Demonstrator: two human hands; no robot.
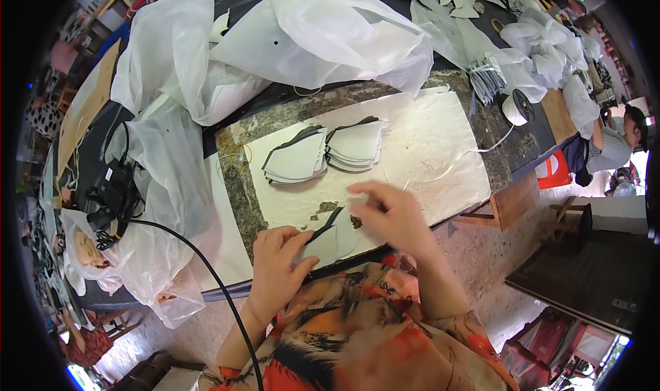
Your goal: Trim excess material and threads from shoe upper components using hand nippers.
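Observation:
Close to the table's front edge lies a pale, grey-green flat cut piece (328,247) with a black strip along its upper edge. My left hand (278,264) grips its left side, with fingers at the upper edge and thumb on the lower part. Just right of the piece, my right hand (392,216) is raised and slightly blurred. Its fingers are curled together; what they hold, if anything, is too smeared to make out. Farther back, two stacks of similar black-edged pieces, a left stack (295,157) and a right stack (355,145), sit side by side on a white sheet (426,137).
Under the sheet is a worn, mottled board (237,150). Translucent plastic bags (330,34) cover the back and left. A spool of white cord (517,108) stands at the right, its cord trailing inward. A black cable (206,260) crosses beside my left arm. Other people sit farther off.

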